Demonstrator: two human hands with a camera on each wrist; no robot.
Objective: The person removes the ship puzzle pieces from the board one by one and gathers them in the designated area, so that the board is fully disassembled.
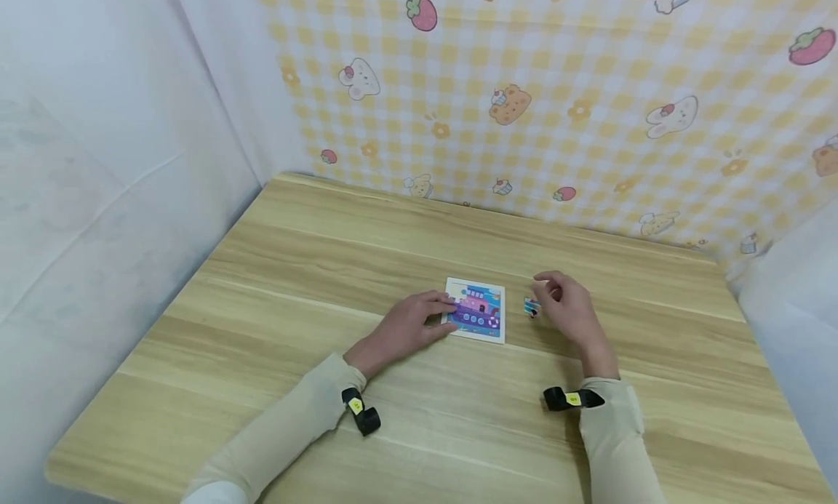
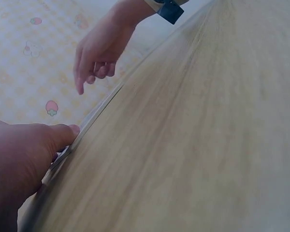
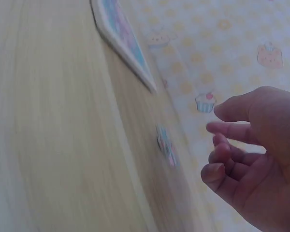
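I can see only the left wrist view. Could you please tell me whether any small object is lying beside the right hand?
Observer: Yes. In the head view, what look like small puzzle pieces lie between the right hand and the puzzle board.

Operator: Thank you. And which picture does the board under the left hand show? I see only its edge.

Observer: A pink and purple boat, with blue around it.

Operator: Understood. Do the right fingers already touch the small pieces?

Observer: No, the right wrist view shows a gap between them.
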